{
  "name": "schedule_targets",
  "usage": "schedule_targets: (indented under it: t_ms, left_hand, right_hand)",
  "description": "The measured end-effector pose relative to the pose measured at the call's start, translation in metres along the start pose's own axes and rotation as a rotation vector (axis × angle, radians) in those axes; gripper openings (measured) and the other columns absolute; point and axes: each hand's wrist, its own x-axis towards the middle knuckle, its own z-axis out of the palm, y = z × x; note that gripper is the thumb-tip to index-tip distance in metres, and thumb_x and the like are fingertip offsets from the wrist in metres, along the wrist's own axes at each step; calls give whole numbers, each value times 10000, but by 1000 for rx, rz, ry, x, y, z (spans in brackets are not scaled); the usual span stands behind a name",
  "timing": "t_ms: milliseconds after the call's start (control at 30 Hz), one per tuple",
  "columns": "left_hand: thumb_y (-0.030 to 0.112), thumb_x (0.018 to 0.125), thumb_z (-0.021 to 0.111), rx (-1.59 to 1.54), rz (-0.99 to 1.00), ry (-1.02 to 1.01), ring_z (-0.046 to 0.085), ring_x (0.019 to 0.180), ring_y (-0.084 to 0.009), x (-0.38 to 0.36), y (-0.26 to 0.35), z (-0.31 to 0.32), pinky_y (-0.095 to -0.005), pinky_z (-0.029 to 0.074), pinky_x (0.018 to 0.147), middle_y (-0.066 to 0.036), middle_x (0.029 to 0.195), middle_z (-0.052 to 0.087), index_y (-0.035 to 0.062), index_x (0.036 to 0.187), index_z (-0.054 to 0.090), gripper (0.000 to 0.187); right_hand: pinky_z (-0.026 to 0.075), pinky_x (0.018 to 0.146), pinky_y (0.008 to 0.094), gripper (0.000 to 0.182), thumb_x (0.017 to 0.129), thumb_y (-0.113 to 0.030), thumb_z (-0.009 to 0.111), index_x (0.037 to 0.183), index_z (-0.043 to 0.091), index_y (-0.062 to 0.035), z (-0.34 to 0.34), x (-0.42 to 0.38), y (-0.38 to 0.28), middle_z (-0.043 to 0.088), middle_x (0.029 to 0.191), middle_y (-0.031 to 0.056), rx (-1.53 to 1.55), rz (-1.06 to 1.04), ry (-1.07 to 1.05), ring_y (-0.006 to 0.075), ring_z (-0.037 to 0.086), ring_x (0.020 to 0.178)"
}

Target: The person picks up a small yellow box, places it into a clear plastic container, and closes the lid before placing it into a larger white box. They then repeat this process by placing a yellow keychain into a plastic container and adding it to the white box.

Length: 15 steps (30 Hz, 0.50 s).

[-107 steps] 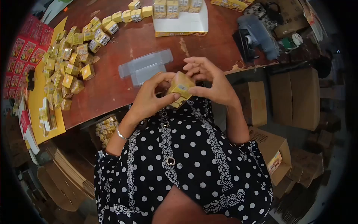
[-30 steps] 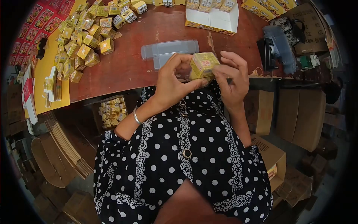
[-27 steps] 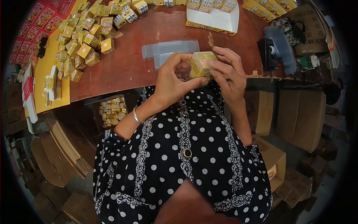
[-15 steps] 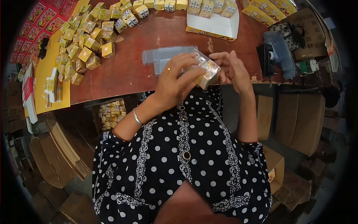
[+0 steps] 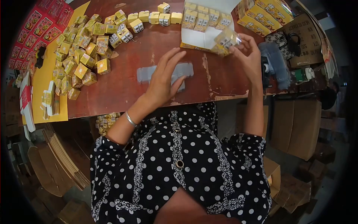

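My right hand (image 5: 249,56) grips a clear plastic package with small yellow boxes inside (image 5: 225,40), held over the front edge of an open white-and-yellow carton (image 5: 194,38). Similar packages stand in rows inside that carton. My left hand (image 5: 163,80) has its fingers spread and holds nothing, above flat clear plastic sleeves (image 5: 183,70) on the red table (image 5: 123,82). Part of the sleeves is hidden beneath it.
Many small yellow boxes (image 5: 85,59) are heaped at the left, with a row (image 5: 153,17) along the back. Printed yellow cartons (image 5: 261,16) stand back right, beside more plastic sleeves (image 5: 276,63). Red printed sheets (image 5: 43,31) lie far left.
The package has moved from between both hands to the carton at the back right, now in my right hand alone. My left hand has let go and opened above the sleeves.
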Motion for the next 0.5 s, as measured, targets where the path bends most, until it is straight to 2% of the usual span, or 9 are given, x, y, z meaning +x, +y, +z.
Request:
schedule_targets:
  t_ms: [33,67,200,233,367,467,500]
  left_hand:
    - [-3,806,751,-10,-66,-21,479,1334,-436,8,-11,2,-465,441,1099,-220,1450,460,75,1479,436,747]
    - [-3,806,751,-10,-60,-17,479,1334,-436,17,-22,6,-465,441,1099,-220,1450,460,75,1479,436,747]
    - [42,842,748,-102,-240,-43,488,1319,-432,55,-66,28,-435,427,1108,-233,1433,469,23,1482,400,729]
    - [57,847,748,-131,-308,-54,490,1321,-424,65,-75,34,-432,417,1118,-238,1428,471,9,1483,392,731]
    - [69,851,747,-144,-320,-38,481,1342,-411,94,-113,60,-435,395,1139,-260,1434,476,-16,1496,353,761]
    - [78,842,757,-324,-356,-54,467,1360,-408,101,-129,74,-433,387,1146,-284,1436,485,-31,1507,321,803]
    - [79,878,741,-310,-347,-71,483,1370,-367,103,-127,72,-422,420,1127,-272,1479,457,-17,1537,268,816]
  right_hand:
    - [540,815,271,518,857,-111,798,1306,570,10,-4,13,12,687,1159,77,-132,-126,168,122,648,888]
    - [551,812,284,529,840,-73,813,1307,575,0,-8,26,21,679,1198,92,-332,-96,209,138,666,891]
    - [563,826,303,519,836,-36,803,1312,596,-32,3,65,49,698,1184,114,-505,-65,257,157,700,969]
    - [563,826,303,519,836,-36,803,1312,596,-32,7,72,54,698,1184,114,-504,-70,256,157,700,969]
    - [584,798,309,512,846,-35,790,1311,581,6,19,99,98,724,1102,151,-498,-87,240,189,725,937]
    - [595,789,317,530,852,-40,783,1325,552,20,28,102,110,734,1056,170,-484,-83,282,217,740,910]
    - [598,789,322,544,855,-43,780,1335,535,23,31,100,113,738,1030,175,-496,-83,323,232,747,895]
